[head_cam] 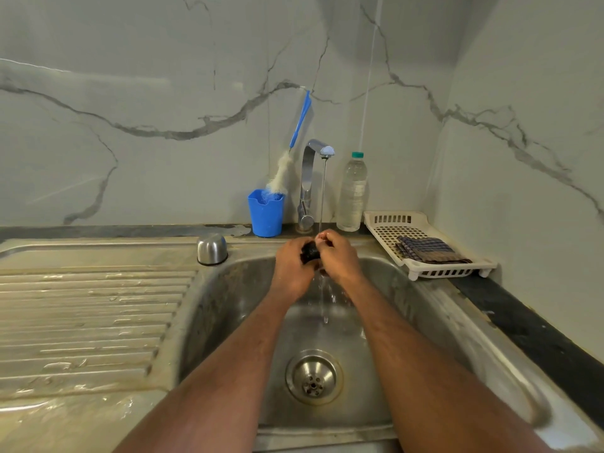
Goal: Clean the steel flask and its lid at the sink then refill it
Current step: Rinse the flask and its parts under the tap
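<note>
A steel sink (228,305) sits in a dark counter (536,335) against marble-veined walls that meet in a corner to the right of the hands. The ribbed drainboard (91,322) spreads well left of the grip; the drain (313,376) lies in the basin below and nearer than the hands.

Both forearms reach forward over the basin and converge under the tap (310,178), whose thin stream falls onto the fingers. The left hand (292,266) curls round a small dark lid (310,252), thumb side up; the right hand (338,258) closes on the same piece from the other side, fingertips (322,237) bent over its top in the water — both hands clamped on it, touching each other.

The lid is mostly hidden between the palms; only a black ribbed edge shows, tilted up toward the right. Its long axis cannot be told.

Just left of the grip, on the sink's rim, stands a steel cup (211,249), dome up, mouth down. Behind the hands, a blue cup (265,213) holds a brush (291,152) that leans against the wall. Just right of the tap stands a clear bottle (352,192) with a teal cap. Further right, a white rack (425,243) carries a folded checked cloth (428,250). The flask's body is out of view.
</note>
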The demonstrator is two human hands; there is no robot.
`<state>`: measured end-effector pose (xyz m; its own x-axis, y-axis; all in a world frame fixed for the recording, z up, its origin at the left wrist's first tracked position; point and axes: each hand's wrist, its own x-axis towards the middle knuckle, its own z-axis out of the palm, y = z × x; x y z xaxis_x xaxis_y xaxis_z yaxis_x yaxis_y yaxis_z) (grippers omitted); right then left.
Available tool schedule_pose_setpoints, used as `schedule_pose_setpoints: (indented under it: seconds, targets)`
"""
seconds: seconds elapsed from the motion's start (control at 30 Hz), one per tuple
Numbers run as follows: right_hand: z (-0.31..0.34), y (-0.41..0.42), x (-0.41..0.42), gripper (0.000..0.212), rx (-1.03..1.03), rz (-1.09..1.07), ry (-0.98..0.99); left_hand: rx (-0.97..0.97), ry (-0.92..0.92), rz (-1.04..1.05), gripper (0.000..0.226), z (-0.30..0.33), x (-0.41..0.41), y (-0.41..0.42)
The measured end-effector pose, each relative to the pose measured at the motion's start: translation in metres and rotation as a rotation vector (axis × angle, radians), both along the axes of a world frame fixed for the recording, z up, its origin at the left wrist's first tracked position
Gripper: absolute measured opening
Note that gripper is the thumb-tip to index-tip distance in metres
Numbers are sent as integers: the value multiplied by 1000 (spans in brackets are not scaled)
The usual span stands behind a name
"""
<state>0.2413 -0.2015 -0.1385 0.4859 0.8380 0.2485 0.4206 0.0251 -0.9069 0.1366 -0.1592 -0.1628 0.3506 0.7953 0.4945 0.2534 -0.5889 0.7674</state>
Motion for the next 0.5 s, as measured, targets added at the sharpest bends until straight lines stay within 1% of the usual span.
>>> schedule_pose_setpoints:
  seconds: [0.07, 0.13, 0.2, 0.23, 0.3, 0.33, 0.4, 0.5]
  targets:
    - [0, -4, 3, 14, 81, 85, 171, -265, -185, -110, 24, -1, -6, 3]
    - [-1, -8, 9, 18, 129, 117, 260, -462, -344, -232, 18, -1, -9, 2]
    - [-2, -11, 11, 25, 79, 139, 322, -587, -471, -304, 23, 1, -11, -2]
    - [-3, -13, 11, 28, 28, 163, 363, -626, -499, -313, 27, 1, -11, -3]
    - [-3, -16, 12, 25, -70, 207, 431, -684, -511, -314, 32, 0, -10, -3]
    - [-3, -17, 13, 22, -103, 208, 429, -695, -491, -304, 33, 0, -10, -3]
    - [-5, -16, 15, 19, -130, 176, 371, -679, -424, -274, 35, -3, -11, -1]
    - [-9, -10, 20, 22, -116, 85, 295, -618, -295, -246, 38, -7, -9, 0]
